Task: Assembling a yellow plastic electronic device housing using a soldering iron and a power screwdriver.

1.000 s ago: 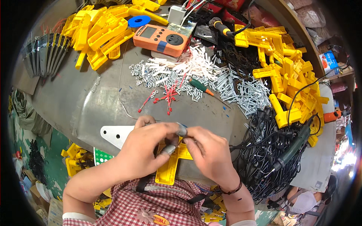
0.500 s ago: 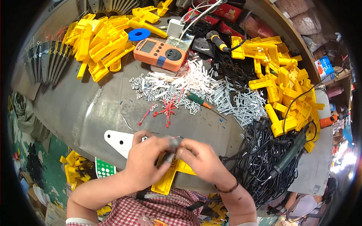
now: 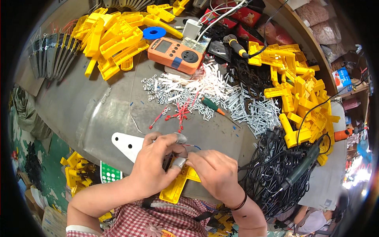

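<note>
Both my hands meet above a yellow plastic housing (image 3: 173,191) at the table's near edge. My left hand (image 3: 154,164) is closed in a pinch, with grey coverings on its fingertips. Thin red and blue wires (image 3: 194,146) come out between its fingers. My right hand (image 3: 215,172) pinches close against the left fingertips; what it holds is too small to make out. From behind my left hand a white tapered plate (image 3: 127,146) with two dark holes sticks out to the left. My fingers hide part of the housing.
Beyond my hands lie short red wires (image 3: 181,114), nuts (image 3: 152,89), screws (image 3: 256,114) and a green-orange screwdriver (image 3: 213,106). An orange meter (image 3: 173,55) stands behind them. Yellow housings (image 3: 114,39) pile up on both sides. Black cables (image 3: 264,177) and a dark green tool (image 3: 300,170) lie right.
The view has shifted slightly. My right hand has turned so its fingers point more downward at the left fingertips, and the red and blue wires now show between the hands.
</note>
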### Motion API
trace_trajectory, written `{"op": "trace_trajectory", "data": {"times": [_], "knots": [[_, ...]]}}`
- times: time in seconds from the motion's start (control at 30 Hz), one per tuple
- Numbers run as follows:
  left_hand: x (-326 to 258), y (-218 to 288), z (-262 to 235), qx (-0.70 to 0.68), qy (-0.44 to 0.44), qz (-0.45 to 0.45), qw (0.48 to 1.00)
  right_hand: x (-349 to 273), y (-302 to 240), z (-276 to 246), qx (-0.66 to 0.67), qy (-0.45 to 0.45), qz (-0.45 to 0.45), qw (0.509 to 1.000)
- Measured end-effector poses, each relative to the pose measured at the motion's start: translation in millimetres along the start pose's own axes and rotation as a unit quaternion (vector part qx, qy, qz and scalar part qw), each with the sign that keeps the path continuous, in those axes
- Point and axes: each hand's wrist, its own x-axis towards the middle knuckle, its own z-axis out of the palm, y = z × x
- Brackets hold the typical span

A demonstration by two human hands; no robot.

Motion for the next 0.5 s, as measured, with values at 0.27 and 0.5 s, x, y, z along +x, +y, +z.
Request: {"op": "trace_trajectory", "data": {"times": [0.27, 0.5], "knots": [[29, -31, -63, 0.261, -0.130, 0.085, 0.953, 6, 4, 0, 0.081, 0.027, 0.055, 0.995], [58, -56, -82, 0.256, -0.330, 0.150, 0.896, 9, 9, -6, 0.138, 0.030, 0.048, 0.989]]}}
